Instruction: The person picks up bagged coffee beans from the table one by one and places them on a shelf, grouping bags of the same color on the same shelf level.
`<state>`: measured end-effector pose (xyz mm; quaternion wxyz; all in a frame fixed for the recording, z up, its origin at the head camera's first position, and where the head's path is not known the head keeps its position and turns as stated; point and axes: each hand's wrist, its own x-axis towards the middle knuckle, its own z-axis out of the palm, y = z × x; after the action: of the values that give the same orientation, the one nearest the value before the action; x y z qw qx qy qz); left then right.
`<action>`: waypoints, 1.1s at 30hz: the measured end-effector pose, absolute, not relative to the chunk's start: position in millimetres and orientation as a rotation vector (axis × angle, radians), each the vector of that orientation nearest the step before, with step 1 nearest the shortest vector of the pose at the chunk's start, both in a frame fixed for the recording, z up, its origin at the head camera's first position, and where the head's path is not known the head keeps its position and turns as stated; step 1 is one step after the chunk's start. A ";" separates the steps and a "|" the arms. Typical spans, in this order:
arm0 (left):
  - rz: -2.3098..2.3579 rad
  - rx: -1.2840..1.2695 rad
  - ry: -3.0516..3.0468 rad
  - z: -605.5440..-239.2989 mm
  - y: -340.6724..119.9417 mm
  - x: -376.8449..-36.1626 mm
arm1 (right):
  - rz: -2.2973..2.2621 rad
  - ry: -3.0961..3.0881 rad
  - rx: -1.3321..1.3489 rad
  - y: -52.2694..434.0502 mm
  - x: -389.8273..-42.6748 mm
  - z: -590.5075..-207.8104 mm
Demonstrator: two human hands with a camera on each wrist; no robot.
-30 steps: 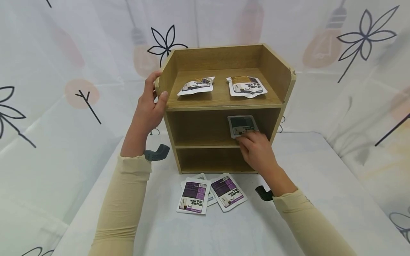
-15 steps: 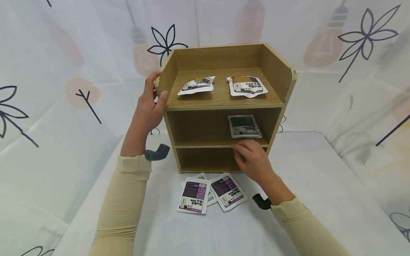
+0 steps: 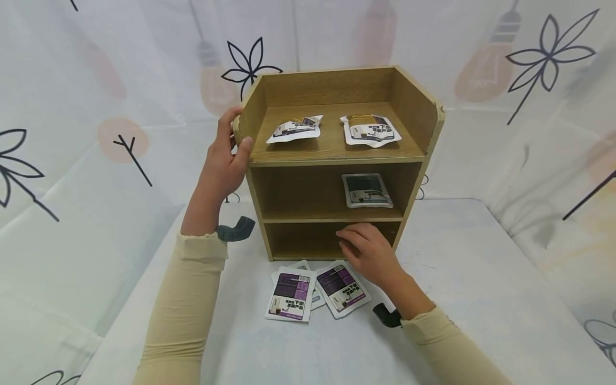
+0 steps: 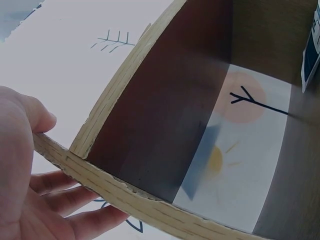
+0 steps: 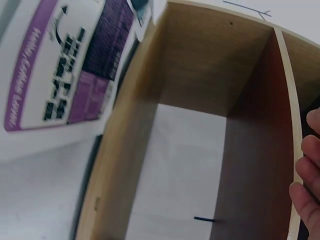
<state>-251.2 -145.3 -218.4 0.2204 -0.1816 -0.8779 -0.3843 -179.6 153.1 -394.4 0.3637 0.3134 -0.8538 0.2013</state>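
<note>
A three-level wooden shelf unit (image 3: pixel 332 155) stands on the white table. Two white packets (image 3: pixel 294 128) (image 3: pixel 370 129) lie on its top level, and a dark packet (image 3: pixel 367 191) lies on the right of the middle level. My left hand (image 3: pixel 230 152) grips the front top edge of the left wall; in the left wrist view its fingers (image 4: pixel 75 212) curl under the board (image 4: pixel 125 192). My right hand (image 3: pixel 368 251) hovers empty and relaxed before the bottom compartment, just above a purple packet (image 3: pixel 340 287) (image 5: pixel 65 65).
Up to three purple-and-white packets overlap on the table in front of the shelf, the left one (image 3: pixel 290 294) on top. A patterned white curtain (image 3: pixel 96 107) hangs behind and to both sides. The tabletop (image 3: pixel 481 278) stretches to the right.
My right hand let go of the dark packet on the middle shelf and drew back down and left, to the front of the bottom compartment. The left hand has not moved.
</note>
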 end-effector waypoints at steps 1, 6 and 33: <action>-1.064 -0.501 -2.428 -218.2 -145.3 -251.1 | 0.510 -2.208 0.806 152.0 -178.7 -395.5; -1.063 -0.498 -2.429 -217.7 -145.4 -251.0 | 0.489 -2.259 0.812 146.6 -175.1 -400.6; -1.060 -0.487 -2.447 -217.9 -145.6 -250.1 | 0.522 -2.708 0.746 120.0 -162.3 -424.1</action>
<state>-250.1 -145.6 -217.9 0.2139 -0.1755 -0.8818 -0.3819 -162.3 120.0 -424.1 0.1419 0.2586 -0.9382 0.1808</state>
